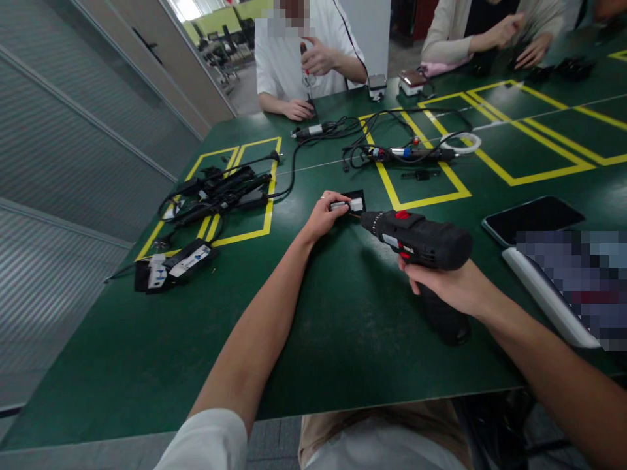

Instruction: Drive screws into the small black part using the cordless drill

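Observation:
My right hand [443,281] is wrapped around the grip of a black cordless drill [421,238] with red accents. The drill lies level, its chuck pointing left, and a thin bit reaches toward a small flat black piece with a white label [355,203]. My left hand [327,212] presses that piece down on the green table, fingers closed over its left part. Whether the bit touches the piece I cannot tell. Much of the piece's left side is hidden under my fingers.
Black power adapters with cables [230,192] lie in a heap at left, with labelled black pieces [189,260] nearer me. Corded electric screwdrivers [411,154] lie beyond my hands. A phone [533,219] and a white-edged device [548,294] are at right. Two people sit across the table.

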